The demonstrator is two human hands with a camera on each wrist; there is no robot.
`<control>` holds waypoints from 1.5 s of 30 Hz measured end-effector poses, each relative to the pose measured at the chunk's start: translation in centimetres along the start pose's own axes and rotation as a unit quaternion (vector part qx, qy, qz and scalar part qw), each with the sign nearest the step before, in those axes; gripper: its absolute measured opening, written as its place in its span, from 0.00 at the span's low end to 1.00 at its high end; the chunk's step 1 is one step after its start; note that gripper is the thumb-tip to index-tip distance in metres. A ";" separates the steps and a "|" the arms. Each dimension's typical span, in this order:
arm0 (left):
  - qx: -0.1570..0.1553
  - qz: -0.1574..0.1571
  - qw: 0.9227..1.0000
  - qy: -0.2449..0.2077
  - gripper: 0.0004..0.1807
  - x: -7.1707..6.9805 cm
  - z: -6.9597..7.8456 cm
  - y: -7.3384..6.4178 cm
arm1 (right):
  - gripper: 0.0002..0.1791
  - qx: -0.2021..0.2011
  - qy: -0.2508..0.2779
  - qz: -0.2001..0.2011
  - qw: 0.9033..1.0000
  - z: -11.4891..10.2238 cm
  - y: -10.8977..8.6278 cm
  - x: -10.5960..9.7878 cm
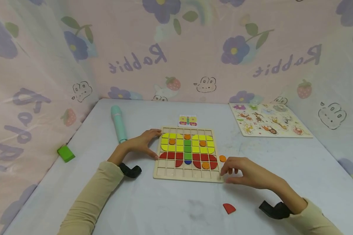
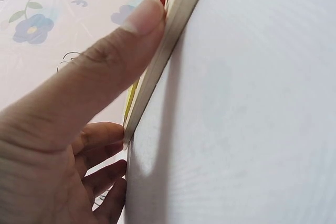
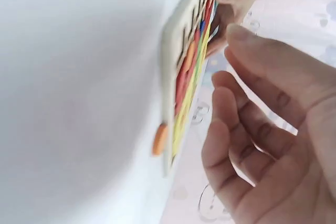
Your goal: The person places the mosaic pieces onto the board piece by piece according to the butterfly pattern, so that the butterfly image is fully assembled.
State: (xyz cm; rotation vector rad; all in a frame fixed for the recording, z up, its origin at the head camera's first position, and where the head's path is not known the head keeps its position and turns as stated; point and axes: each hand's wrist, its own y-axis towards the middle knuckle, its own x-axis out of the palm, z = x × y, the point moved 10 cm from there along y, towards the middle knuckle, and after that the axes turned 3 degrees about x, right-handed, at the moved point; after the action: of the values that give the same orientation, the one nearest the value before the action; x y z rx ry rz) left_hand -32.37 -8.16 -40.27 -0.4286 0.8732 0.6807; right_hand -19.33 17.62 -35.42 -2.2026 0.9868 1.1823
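Note:
A wooden grid board (image 1: 168, 172) lies on the table, bearing a butterfly pattern of yellow, red, green, orange and blue pieces. My left hand (image 1: 139, 142) rests at its left edge, thumb and fingers spread, the thumb (image 2: 118, 51) touching the rim in the left wrist view. Near the lower right corner hovers my right hand (image 1: 248, 173), fingers loosely bent and holding nothing. An orange disc (image 1: 222, 158) lies just off the board's right side, and a red quarter-round piece (image 1: 229, 208) is on the table below that hand. Another orange disc (image 1: 205, 165) sits over red pieces.
Behind the board lies a small butterfly picture card (image 1: 188, 120). A mint-green cylinder (image 1: 119, 124) is at the back left, a green block (image 1: 66, 153) at the left edge. An animal puzzle board (image 1: 269, 120) lies at the back right. Patterned cloth (image 1: 191, 49) encloses the table.

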 end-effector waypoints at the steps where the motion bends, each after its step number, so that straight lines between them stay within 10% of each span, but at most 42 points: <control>1: 0.001 -0.001 1.000 0.000 0.55 0.0 0.0 0.0 | 0.12 0.003 0.004 0.001 1.000 0.2 -0.6 0.1; 10: -0.001 -0.002 1.000 0.000 0.55 0.1 0.1 0.0 | 0.14 -0.012 0.033 -0.018 0.999 -0.3 -2.7 2.0; 19: -0.002 -0.003 1.000 -0.001 0.55 0.1 0.0 0.0 | 0.15 0.038 -0.056 0.120 0.990 3.0 0.6 -1.6; 31: 0.001 -0.001 1.000 0.002 0.55 -0.1 0.0 -0.1 | 0.12 0.069 -0.090 0.100 0.989 5.2 3.0 -1.5; 45: 0.006 -0.001 1.000 0.002 0.54 -0.1 0.2 0.0 | 0.09 0.033 -0.040 0.091 0.994 0.5 6.0 -1.9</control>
State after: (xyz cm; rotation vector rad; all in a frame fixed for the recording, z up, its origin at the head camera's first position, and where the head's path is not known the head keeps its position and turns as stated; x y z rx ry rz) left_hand -32.26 -8.06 -40.08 -0.4201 0.8811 0.6716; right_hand -24.89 14.87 -34.41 -2.0315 1.1957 1.2875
